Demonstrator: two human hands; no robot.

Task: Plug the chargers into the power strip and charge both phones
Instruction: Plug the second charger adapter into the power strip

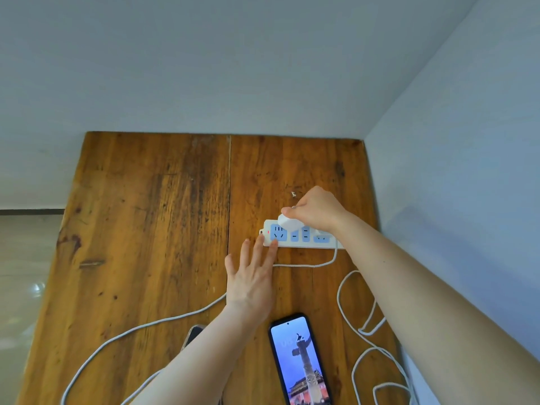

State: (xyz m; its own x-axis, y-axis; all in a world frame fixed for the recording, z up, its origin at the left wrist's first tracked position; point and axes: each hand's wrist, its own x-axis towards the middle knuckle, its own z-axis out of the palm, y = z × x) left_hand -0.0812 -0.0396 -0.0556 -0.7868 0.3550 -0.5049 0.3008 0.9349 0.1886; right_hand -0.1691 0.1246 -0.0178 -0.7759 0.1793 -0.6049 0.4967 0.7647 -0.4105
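Observation:
A white power strip (304, 243) with blue sockets lies on the wooden table (146, 214), a red light at its left end. My right hand (317, 210) grips a white charger (287, 221) at the strip's top edge. My left hand (251, 276) lies flat, fingers spread, with its fingertips on the strip's left front edge. One phone (299, 361) with a lit screen lies face up near me. A second phone (193, 334) is mostly hidden under my left forearm.
A white cable (347, 314) loops along the table's right side next to the wall (453, 200). Another white cable (131, 331) runs across the table's left front. The table's far edge meets the back wall.

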